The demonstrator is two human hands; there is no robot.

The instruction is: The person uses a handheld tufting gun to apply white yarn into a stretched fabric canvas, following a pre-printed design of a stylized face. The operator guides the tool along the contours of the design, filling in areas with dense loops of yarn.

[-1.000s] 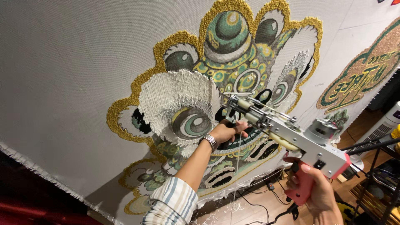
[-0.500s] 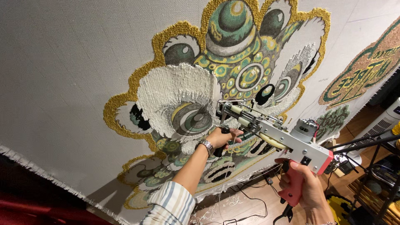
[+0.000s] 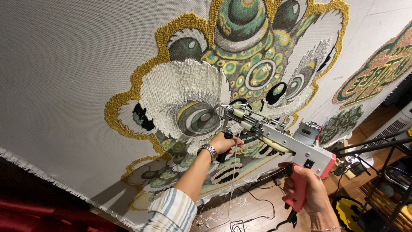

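Observation:
A metal tufting gun (image 3: pixel 279 137) with a pink pistol grip points at a large stretched grey cloth (image 3: pixel 64 77). My right hand (image 3: pixel 307 191) grips the pink handle at the lower right. My left hand (image 3: pixel 225 144), with a metal watch on the wrist and a striped sleeve, holds the gun's black front handle. The gun's needle tip touches the cloth beside a green and gold tufted eye (image 3: pixel 199 118), under a patch of white pile. A thin yarn strand hangs down below the left hand. The tufted design (image 3: pixel 240 64) is a gold-edged lion-like face in green, white and black.
A second tufted piece (image 3: pixel 373 73) in green and gold sits on the cloth at the right. Cables and yarn scraps (image 3: pixel 240 206) lie on the wooden floor. A black metal stand (image 3: pixel 386 172) is at the lower right, a white appliance (image 3: pixel 395 124) behind it.
The view has shifted, so the design sits higher and larger in frame. The gun's tip has moved left along the cloth toward the green eye. Both hands keep their hold.

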